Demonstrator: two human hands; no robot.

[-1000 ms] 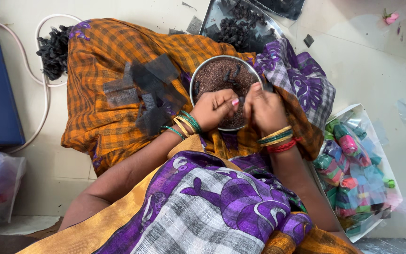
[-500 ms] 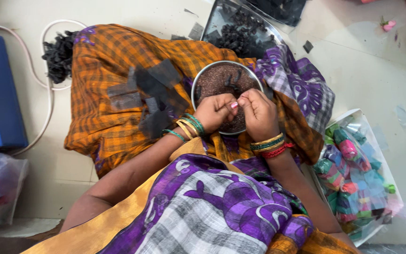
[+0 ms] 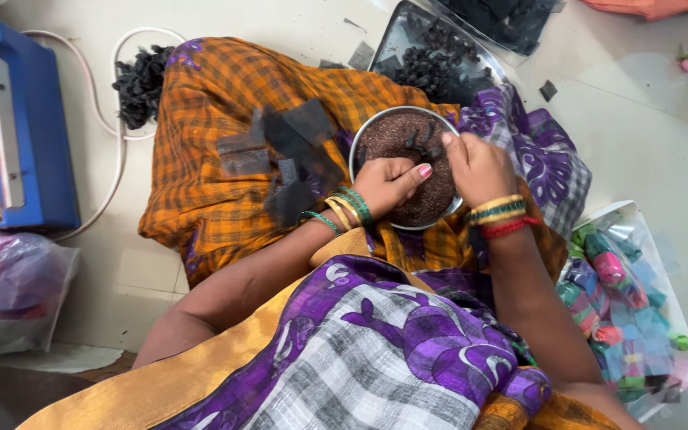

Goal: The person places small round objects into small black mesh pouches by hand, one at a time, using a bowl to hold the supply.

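Both hands work over the bowl [image 3: 408,171] on the lap: the left hand [image 3: 388,181] curls shut on something hidden, the right hand [image 3: 478,166] pinches likewise. Staying low over the bowl should limit spills.

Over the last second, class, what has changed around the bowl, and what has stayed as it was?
Little has changed. The right hand has edged outward to the bowl's right rim, so the two hands sit a little further apart. The left hand stays curled over the brown grains, fingers pinched; what it pinches is too small to tell. The bowl, the orange cloth, the tray and the bag of coloured packets have not moved.
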